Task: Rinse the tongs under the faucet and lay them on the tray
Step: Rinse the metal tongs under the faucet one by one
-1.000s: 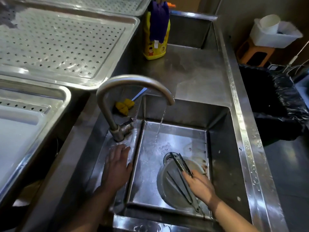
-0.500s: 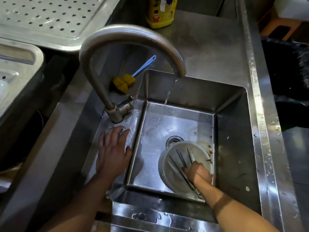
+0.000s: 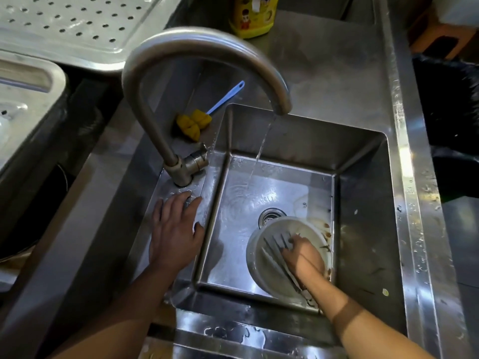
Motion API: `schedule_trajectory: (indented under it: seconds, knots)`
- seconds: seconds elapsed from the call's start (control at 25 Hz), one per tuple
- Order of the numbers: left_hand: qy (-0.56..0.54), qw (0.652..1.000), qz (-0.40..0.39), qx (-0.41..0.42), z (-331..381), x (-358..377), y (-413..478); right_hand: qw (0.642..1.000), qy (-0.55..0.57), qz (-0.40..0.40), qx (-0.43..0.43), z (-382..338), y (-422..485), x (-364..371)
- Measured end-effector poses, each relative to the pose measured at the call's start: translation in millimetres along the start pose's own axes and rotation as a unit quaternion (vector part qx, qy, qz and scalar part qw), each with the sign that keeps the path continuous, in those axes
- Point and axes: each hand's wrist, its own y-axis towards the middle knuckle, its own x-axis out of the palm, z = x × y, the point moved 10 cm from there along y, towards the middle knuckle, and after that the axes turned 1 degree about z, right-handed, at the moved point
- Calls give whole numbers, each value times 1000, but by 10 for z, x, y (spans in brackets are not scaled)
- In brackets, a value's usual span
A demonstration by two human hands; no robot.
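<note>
Sink: 1 bowl w/ tongs; R hand grip clamped on tongs, L hand splayed flat

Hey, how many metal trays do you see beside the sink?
2. A perforated tray lies at the top left, past the faucet; a second tray sits at the left edge, below it in the picture. Others may lie outside the frame.

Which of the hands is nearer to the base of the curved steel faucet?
Left. The left hand lies flat just before the faucet base; the right hand is across the basin, holding the dark metal tongs.
</note>
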Motion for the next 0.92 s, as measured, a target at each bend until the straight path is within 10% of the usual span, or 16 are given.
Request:
schedule_trajectory:
  seconds: [0.32,0.92]
  knots:
    - [2,997,-2,-75,-124,-54,-32,939,127,126,-295,-2258,-425,-1071]
    - [-1,997,-18,-73,-143,-31,-21,935,5,110,-337,-3129,-298,-1221]
